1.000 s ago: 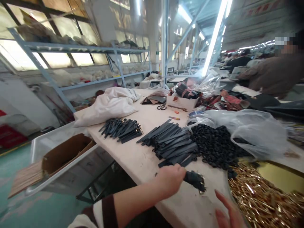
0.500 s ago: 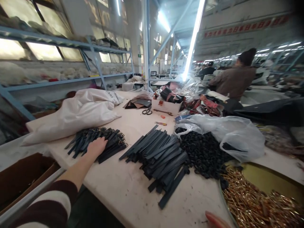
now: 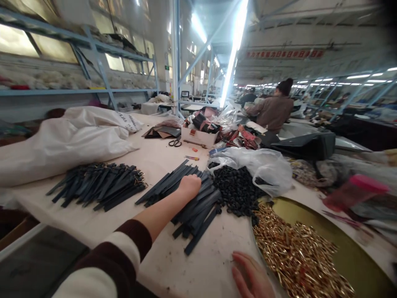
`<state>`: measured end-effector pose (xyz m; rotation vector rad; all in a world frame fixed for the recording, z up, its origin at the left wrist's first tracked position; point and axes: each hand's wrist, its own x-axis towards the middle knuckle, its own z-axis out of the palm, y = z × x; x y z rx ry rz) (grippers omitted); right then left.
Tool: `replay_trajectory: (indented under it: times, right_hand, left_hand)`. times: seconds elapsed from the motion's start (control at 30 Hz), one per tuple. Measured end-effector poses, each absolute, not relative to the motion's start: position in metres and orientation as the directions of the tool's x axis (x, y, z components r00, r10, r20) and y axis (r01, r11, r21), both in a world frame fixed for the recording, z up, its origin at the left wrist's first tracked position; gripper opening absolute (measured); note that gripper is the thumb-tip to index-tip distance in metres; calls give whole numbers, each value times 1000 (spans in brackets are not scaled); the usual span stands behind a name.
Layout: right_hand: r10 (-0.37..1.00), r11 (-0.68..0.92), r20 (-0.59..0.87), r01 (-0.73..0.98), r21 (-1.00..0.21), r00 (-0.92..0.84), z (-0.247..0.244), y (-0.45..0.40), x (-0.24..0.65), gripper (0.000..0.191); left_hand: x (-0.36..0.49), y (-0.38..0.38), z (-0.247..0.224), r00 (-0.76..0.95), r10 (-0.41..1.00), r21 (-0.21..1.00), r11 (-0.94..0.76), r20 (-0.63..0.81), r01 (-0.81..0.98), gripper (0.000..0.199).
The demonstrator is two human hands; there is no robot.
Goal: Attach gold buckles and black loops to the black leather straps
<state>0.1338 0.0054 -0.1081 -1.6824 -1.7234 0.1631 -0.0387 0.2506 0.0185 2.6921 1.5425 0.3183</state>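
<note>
My left hand (image 3: pixel 190 187) is closed over a pile of flat dark straps (image 3: pixel 198 221), its fingertips turned down among them. Whatever it grips there is hidden. Low in the view, my right hand (image 3: pixel 252 276) lies by the table edge with fingers loosely stretched and apart, holding nothing. Beside it stands a round gold-coloured tray (image 3: pixel 350 244) heaped with small gold metal hardware (image 3: pixel 299 252). Small black loops (image 3: pixel 238 188) spill from a clear plastic bag (image 3: pixel 269 165) just right of the straps. On the left is another bundle of dark straps with gold metal ends (image 3: pixel 102 184).
A large white sack (image 3: pixel 71 136) covers the table's left side. Black-handled scissors (image 3: pixel 175 142), a small cutter (image 3: pixel 192 157) and a white box (image 3: pixel 198 137) of scraps sit farther back. A pink-lidded container (image 3: pixel 356 192) is at the right. Another person (image 3: pixel 273 107) stands beyond.
My left hand has moved right, from the bundle with metal ends to the pile of plain straps. More of my right hand shows beside the tray. The view has turned right.
</note>
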Motion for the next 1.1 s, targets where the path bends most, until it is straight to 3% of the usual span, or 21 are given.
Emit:
replay_trajectory:
  times: [0.13, 0.27, 0.47, 0.57, 0.63, 0.73, 0.93, 1.0, 1.1]
  right_hand:
    - [937, 88, 318, 788, -609, 142, -90, 5, 128, 27]
    - [948, 107, 290, 726, -679, 131, -70, 41, 131, 28]
    - [976, 107, 217, 808, -580, 27, -48, 123, 136, 26]
    - [988, 107, 156, 805, -584, -18, -52, 139, 137, 19]
    - [992, 102, 116, 802, -589, -41, -56, 140, 137, 16]
    - [996, 83, 65, 782, -618, -54, -58, 136, 139, 13]
    - [999, -53, -47, 628, -776, 27, -49, 120, 139, 6]
    - [994, -104, -103, 544, -833, 31, -45, 105, 139, 12]
    - [978, -209, -206, 232, -950, 38, -38, 74, 137, 24]
  left_hand:
    - [-41, 242, 32, 431, 888, 223, -458, 161, 860, 26]
    - [-47, 206, 56, 374, 919, 414, -391, 126, 822, 27]
    - [-43, 123, 36, 391, 894, 711, -129, -218, 692, 26]
    - [-45, 98, 14, 367, 843, 853, 187, -394, 487, 19]
    - [-46, 90, 6, 361, 789, 865, 418, -497, 278, 16]
    - [-46, 86, 2, 361, 747, 827, 536, -558, 170, 17]
    - [-47, 81, -3, 355, 747, 823, 547, -562, 151, 13]
    - [-48, 76, -8, 366, 769, 849, 505, -524, 155, 10]
    - [-47, 67, -14, 378, 802, 886, 422, -463, 190, 16]
